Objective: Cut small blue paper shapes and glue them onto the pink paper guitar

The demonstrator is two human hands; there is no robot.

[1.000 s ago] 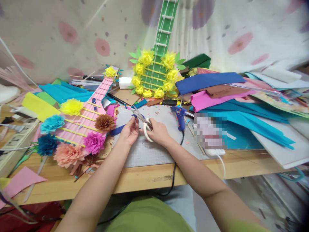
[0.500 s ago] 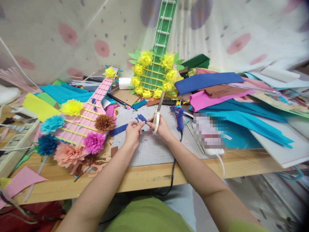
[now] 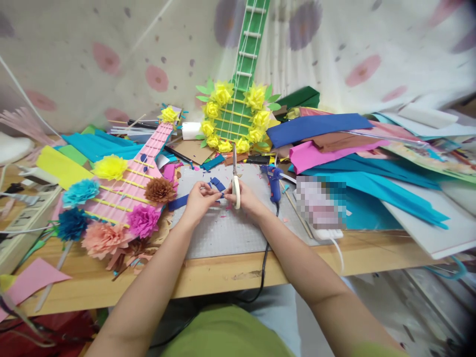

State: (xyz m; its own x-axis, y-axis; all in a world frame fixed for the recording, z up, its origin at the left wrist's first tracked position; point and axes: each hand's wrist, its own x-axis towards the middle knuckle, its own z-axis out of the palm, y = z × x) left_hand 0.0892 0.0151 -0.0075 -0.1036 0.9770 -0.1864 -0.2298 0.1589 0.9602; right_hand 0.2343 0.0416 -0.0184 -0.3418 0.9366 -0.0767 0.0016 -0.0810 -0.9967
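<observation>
My left hand point(image 3: 198, 200) pinches a dark blue paper strip point(image 3: 179, 202) whose near end has a cut shape point(image 3: 217, 184) sticking up between my hands. My right hand point(image 3: 246, 198) is closed round white-handled scissors point(image 3: 235, 177), blades pointing away from me and closed, and its fingertips also touch the blue paper. Both hands hover over a grey cutting mat point(image 3: 230, 230) strewn with paper scraps.
A pink paper guitar point(image 3: 139, 173) with coloured paper flowers lies on the left. A green guitar point(image 3: 241, 84) with yellow flowers leans on the wall. A blue glue gun point(image 3: 274, 179) lies right of my hands. Stacked coloured paper sheets point(image 3: 353, 148) fill the right side.
The scissors swung from lying across the paper to pointing upright and away. My right hand's fingers came to the blue paper beside my left hand. Both hands stayed over the mat.
</observation>
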